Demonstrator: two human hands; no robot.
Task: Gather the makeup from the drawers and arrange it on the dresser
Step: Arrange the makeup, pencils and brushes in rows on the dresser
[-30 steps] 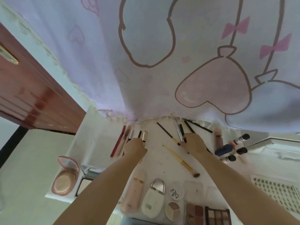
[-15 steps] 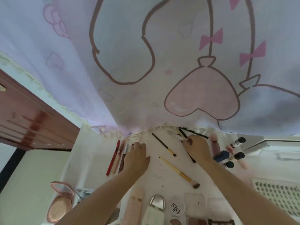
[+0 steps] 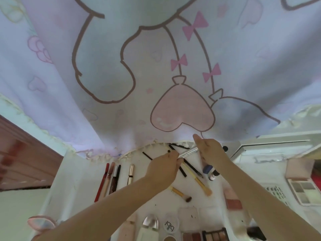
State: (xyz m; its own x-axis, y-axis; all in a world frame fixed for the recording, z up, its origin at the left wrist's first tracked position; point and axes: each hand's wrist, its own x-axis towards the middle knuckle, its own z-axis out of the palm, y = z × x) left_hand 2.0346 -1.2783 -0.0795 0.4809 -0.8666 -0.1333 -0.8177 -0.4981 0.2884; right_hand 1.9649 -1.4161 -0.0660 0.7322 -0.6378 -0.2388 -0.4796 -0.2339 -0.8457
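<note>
A white dresser top [image 3: 76, 174] carries the makeup. Both hands meet over its far middle. My left hand [image 3: 163, 169] pinches the near end of a thin silver pen-like tube [image 3: 188, 151], and my right hand [image 3: 211, 152] grips its far end, index finger sticking up. Under them lie several black pencils [image 3: 192, 168] and two yellow-handled brushes [image 3: 198, 180]. To the left, a row of lip pencils and tubes [image 3: 109, 178] lies side by side, with a gold tube [image 3: 130, 173] beside them.
A pale curtain with pink hearts [image 3: 182, 110] hangs over the dresser's back edge. Compacts, a round jar [image 3: 171, 225] and eyeshadow palettes [image 3: 215, 234] line the near edge. Small bottles [image 3: 212, 174] stand right of the hands. An open palette [image 3: 305, 190] lies far right, a wooden door [image 3: 22, 159] left.
My left hand left the row of lip pencils and moved right to the silver tube. My right hand lifted that tube off the dresser. The camera tilted upward.
</note>
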